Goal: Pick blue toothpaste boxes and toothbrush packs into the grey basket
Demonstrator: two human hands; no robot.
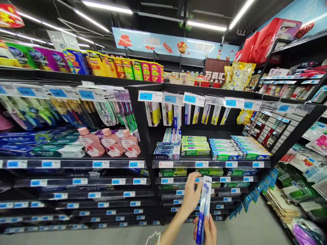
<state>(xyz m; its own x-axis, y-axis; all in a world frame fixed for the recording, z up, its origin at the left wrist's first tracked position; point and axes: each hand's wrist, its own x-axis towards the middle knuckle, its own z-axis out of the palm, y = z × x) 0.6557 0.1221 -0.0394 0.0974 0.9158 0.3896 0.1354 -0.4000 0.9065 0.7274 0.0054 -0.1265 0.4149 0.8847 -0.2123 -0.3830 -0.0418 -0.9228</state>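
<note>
A packaged toothbrush stands tilted nearly upright in front of me, in a clear pack with a white back and a blue lower end. My right hand is closed around the lower part of this pack. Beside the pack's upper left edge is my left hand, its fingers bent and the thumb apart from them. Whether its fingertips touch the pack is hard to see. Behind both hands, shelves hold green Darlie toothpaste boxes. More packaged toothbrushes hang from hooks above.
Pink mouthwash bottles stand on the left shelf, under hanging toothbrush packs. A black upright divider separates the two shelf bays. Colourful tubs and bags line the top. Another rack runs along the right, beside the grey floor.
</note>
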